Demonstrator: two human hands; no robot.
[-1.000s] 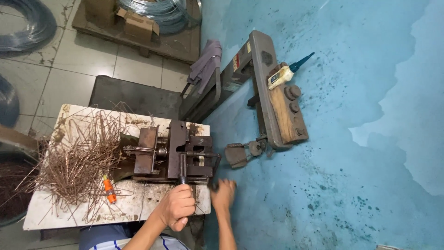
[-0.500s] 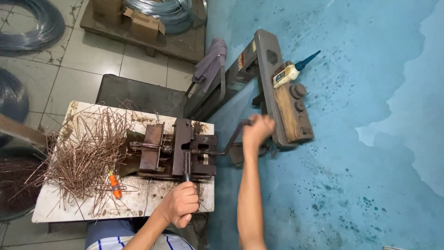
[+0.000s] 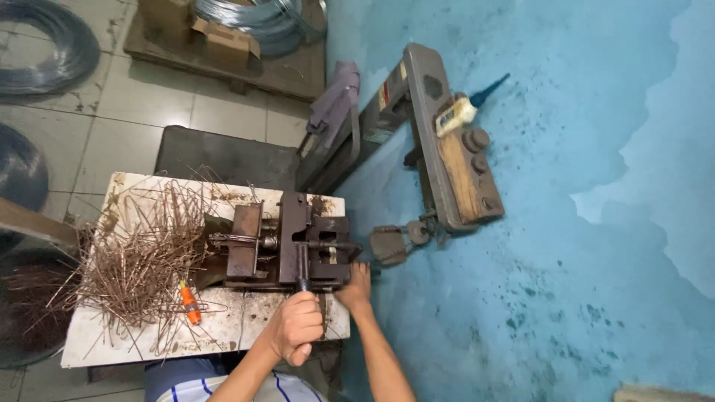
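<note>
A white table (image 3: 246, 327) is standing on the tiled floor (image 3: 134, 97), carrying a brown metal jig (image 3: 287, 242), a heap of bent wires (image 3: 138, 257) and an orange tube (image 3: 189, 302) lying beside the heap.

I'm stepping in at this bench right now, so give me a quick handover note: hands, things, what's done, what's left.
Left hand: fist closed around the lever handle of the bench-mounted bending jig.
Right hand: resting at the jig's right edge; whether it grips anything can't be told.
Wire piece sits in the jig's left side.
Done: heap of bent wires on the white table, orange tool among them.
Left: the loaded piece isn't in the heap yet.
</note>
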